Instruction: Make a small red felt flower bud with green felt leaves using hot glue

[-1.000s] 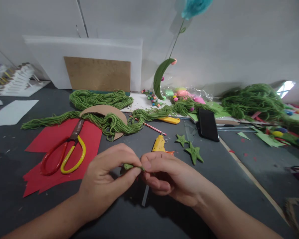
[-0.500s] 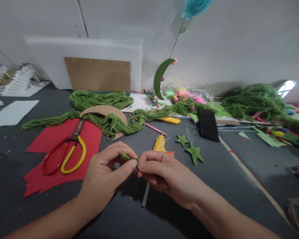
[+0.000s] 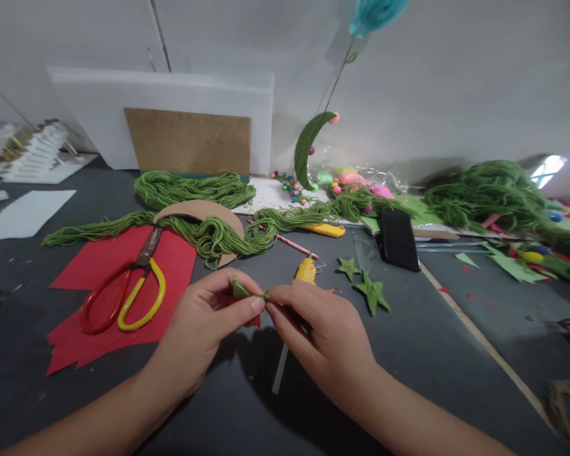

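Observation:
A small green yarn-wrapped piece (image 3: pixel 239 288) with a pointed tip stands up between the thumb and fingers of my left hand (image 3: pixel 209 320), which pinches it. A bit of red shows under that hand's fingertips. My right hand (image 3: pixel 323 329) meets it from the right, thumb and forefinger pinched on green yarn (image 3: pixel 265 296) at the piece's end. Most of the piece is hidden by my fingers. Just beyond my right hand lies a yellow glue gun (image 3: pixel 306 271), with its clear glue stick (image 3: pixel 280 370) sticking out below. Two green yarn-wrapped stars (image 3: pixel 371 292) lie to the right.
Red-and-yellow-handled scissors (image 3: pixel 142 278) lie on red paper (image 3: pixel 175 253) at left. Green yarn skeins (image 3: pixel 190 190), a yellow cutter (image 3: pixel 325 229), a pencil (image 3: pixel 297 246) and a black phone (image 3: pixel 398 237) lie behind the hands. A green crescent (image 3: pixel 308 149) hangs near the wall.
My right hand has turned over, its back now facing up, and its fingertips have risen slightly along the green piece's end. My left hand keeps its pinch, and the pointed tip stands more upright.

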Demonstrator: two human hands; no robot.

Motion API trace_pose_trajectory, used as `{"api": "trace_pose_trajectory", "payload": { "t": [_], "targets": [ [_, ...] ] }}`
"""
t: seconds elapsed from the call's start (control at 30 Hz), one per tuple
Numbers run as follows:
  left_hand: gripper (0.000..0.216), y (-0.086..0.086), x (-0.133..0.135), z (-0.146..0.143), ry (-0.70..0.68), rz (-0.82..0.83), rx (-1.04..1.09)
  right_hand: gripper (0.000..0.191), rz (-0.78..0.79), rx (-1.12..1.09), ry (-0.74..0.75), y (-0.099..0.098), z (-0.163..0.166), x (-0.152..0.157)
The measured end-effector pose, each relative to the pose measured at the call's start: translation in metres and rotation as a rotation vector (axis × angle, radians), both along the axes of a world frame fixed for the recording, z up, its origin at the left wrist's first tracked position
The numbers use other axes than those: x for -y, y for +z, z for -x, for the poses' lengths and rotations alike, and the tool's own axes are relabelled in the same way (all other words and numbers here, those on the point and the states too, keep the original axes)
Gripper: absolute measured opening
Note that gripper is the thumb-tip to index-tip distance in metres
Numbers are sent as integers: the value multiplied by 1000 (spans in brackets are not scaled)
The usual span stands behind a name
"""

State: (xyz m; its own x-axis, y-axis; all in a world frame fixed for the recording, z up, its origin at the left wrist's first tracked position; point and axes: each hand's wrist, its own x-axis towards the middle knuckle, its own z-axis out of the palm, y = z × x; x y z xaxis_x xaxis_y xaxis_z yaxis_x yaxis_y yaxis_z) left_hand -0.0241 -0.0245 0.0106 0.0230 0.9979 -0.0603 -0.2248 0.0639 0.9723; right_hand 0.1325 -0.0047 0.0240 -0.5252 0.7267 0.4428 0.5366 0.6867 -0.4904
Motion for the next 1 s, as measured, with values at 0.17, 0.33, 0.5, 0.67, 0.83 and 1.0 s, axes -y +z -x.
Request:
{"api": "trace_pose_trajectory", "payload": {
  "t": [0.17, 0.33, 0.5, 0.67, 0.83, 1.0],
  "targets": [
    [10, 2, -1, 3, 36, -73, -198, 15, -61, -25, 12, -1, -1, -2],
    [9, 4, -1, 5, 54, -150, -331, 15, -52, -16, 12, -3, -1, -2],
    [5, 2, -1, 4, 36, -54, -302, 13, 89, 4, 33, 1, 0, -5],
    [6, 2, -3, 1, -46, 180, 21, 12, 111, -21, 14, 1, 1, -4],
    [10, 3, -5, 0, -10, 262, 141, 11, -108, 73, -39, -2, 0, -1],
    [7, 5, -6, 1, -6, 185, -56, 23, -368, 247, 11, 2, -4, -4]
  ]
}}
